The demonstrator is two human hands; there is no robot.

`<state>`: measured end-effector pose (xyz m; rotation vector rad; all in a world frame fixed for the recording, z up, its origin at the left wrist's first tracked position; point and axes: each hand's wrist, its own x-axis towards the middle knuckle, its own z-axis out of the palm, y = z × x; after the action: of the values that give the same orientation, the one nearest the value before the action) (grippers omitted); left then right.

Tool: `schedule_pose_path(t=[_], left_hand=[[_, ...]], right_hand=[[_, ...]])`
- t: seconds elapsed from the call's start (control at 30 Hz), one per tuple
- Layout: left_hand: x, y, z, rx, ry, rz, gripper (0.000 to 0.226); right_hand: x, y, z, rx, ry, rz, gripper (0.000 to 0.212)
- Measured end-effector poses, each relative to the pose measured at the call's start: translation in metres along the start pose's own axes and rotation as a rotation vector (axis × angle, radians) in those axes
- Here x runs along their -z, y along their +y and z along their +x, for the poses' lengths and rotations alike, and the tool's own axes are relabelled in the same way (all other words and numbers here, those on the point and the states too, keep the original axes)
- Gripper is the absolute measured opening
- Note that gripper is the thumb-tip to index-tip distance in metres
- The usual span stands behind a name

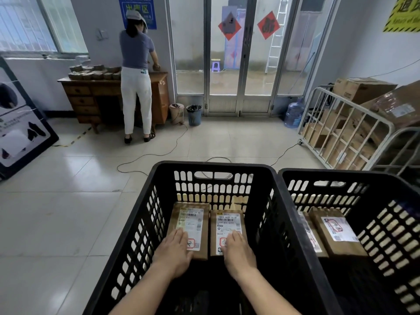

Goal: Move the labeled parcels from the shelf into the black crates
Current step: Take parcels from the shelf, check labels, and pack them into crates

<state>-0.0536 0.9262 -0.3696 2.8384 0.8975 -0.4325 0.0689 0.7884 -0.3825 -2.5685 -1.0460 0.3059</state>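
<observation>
Tiled flooring surrounds a black crate [156, 214] where left hand [175, 251] and right hand [237, 251] lie flat, ungripped, on two labeled parcels [189, 214], one marked "N058".

Before me, across the tiled floor [68, 212]:
- wooden desk [91, 98], tabletop stacked with small brown bundles [95, 72] toward its left edge; a person [136, 87] stands at it, back to me
- beige bin [176, 113] beside blue bin [194, 115], at the glass doors [229, 53]
- water jug [294, 114]
- metal cage cart [345, 130] of cardboard boxes [361, 89], on my right
- cable [159, 153] trailing over the floor
</observation>
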Motion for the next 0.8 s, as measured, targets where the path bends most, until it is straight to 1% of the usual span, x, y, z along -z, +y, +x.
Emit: schedule_pose_path(t=[0.07,0.17,0.3,0.5,0.63,0.8], left_hand=[[0.01,0.003,-0.006,-0.02,0.045,-0.01,0.064],[0.023,0.007,-0.019,-0.033,0.137,-0.044,0.059],[0.04,0.01,-0.039,-0.038,0.172,-0.039,0.058],[0.06,0.007,-0.082,-0.052,0.256,-0.035,0.055],[0.072,0.004,-0.111,-0.06,0.318,-0.027,0.051],[0.085,0.009,-0.147,-0.088,0.372,-0.032,0.053]], right_hand=[[0.008,-0.006,-0.006,0.032,0.025,-0.018,0.039],[0.018,-0.014,-0.017,0.053,0.051,-0.016,0.047],[0.036,-0.021,-0.038,0.055,0.059,-0.036,0.05],[0.067,-0.025,-0.071,0.044,0.099,-0.07,0.044],[0.086,-0.031,-0.094,0.041,0.131,-0.098,0.047],[0.106,-0.041,-0.129,0.047,0.183,-0.108,0.05]])
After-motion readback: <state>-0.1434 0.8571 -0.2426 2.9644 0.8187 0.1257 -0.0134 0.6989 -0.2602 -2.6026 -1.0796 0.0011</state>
